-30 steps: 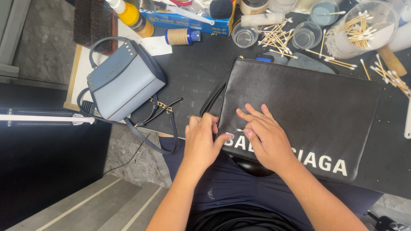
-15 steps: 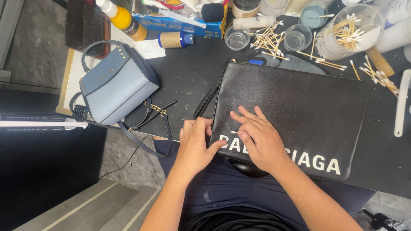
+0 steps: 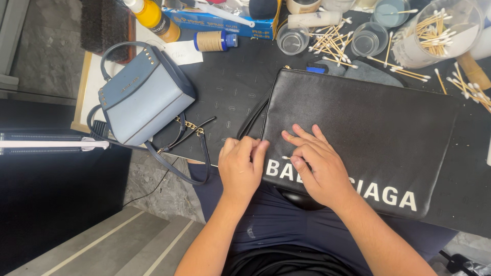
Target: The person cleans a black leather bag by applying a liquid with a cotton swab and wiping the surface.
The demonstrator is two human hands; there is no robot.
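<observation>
A large flat black leather pouch (image 3: 368, 117) with white block lettering lies on the dark work mat in front of me. My left hand (image 3: 240, 168) has its fingers curled over the pouch's lower left edge and holds it down. My right hand (image 3: 317, 166) lies on the lettering and pinches a thin cotton swab (image 3: 285, 157), whose white tip pokes out to the left and touches the leather. A black strap (image 3: 250, 120) runs along the pouch's left side.
A light blue handbag (image 3: 143, 97) with a chain strap stands at the left. Along the back are loose cotton swabs (image 3: 332, 43), a clear tub of swabs (image 3: 434, 30), small glass cups (image 3: 292, 38), a thread spool (image 3: 212, 41), a yellow bottle (image 3: 151, 15) and a dark brush (image 3: 105, 25).
Both hands stay on the pouch's lower left part. The right hand's fingers have shifted a little along the lettering, and the view has drifted slightly.
</observation>
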